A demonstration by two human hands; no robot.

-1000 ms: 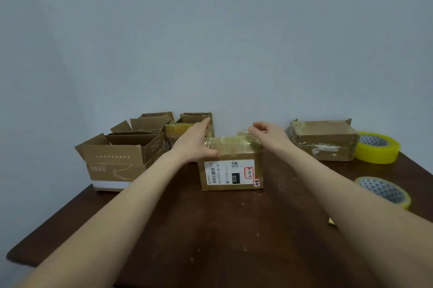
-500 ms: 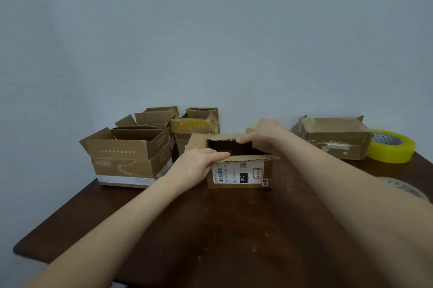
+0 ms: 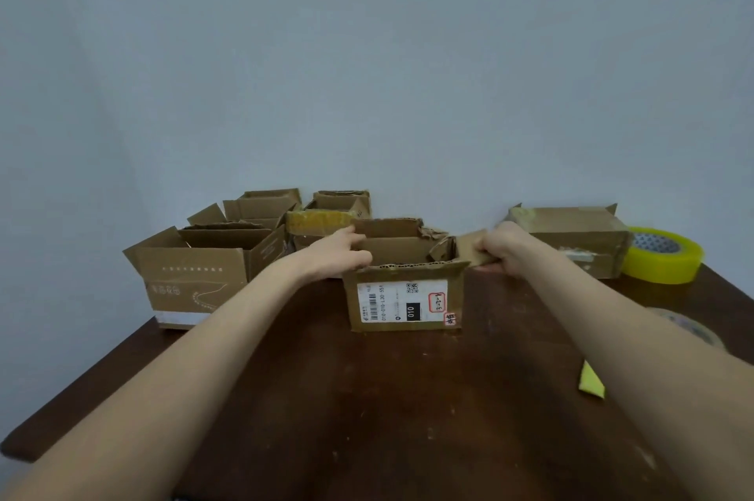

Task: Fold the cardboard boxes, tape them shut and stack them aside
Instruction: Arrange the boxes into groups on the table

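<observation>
1. Dead centre: a small brown cardboard box (image 3: pixel 404 296) with a white shipping label on its near face sits on the dark brown wooden table (image 3: pixel 367 419). Its top is open and the far flap stands up.
2. The left hand (image 3: pixel 336 253) is at that box's left edge, with the fingers hooked over the rim and the thumb at the near corner. It has a firm grip on the box wall.
3. The right hand (image 3: pixel 506 251) is just right of the box with its fingers curled. It pinches the ragged side flap (image 3: pixel 469 247), which splays outward to the right.
4. Both bare forearms run in from the lower corners of the frame.
5. Left of centre is a larger open brown carton (image 3: pixel 191 276) with a white strip along its base and its flaps up.
6. Behind it, near the pale wall, is an open brown box with raised flaps (image 3: pixel 261 207). To its right is a smaller open box (image 3: pixel 340 200).
7. In front of that smaller one, a box with yellow tape across its top (image 3: pixel 318 221) peeks out behind the left hand.
8. Right of centre, a closed brown box sealed with clear tape (image 3: pixel 571 239) sits just behind the right hand.
9. At the far right edge, a roll of yellow packing tape (image 3: pixel 663 258) lies flat just beside the sealed box.
10. Lower on the right, a second tape roll (image 3: pixel 689 327) is mostly hidden behind the right forearm. A small yellow scrap (image 3: pixel 591 380) lies on the table next to that arm.
</observation>
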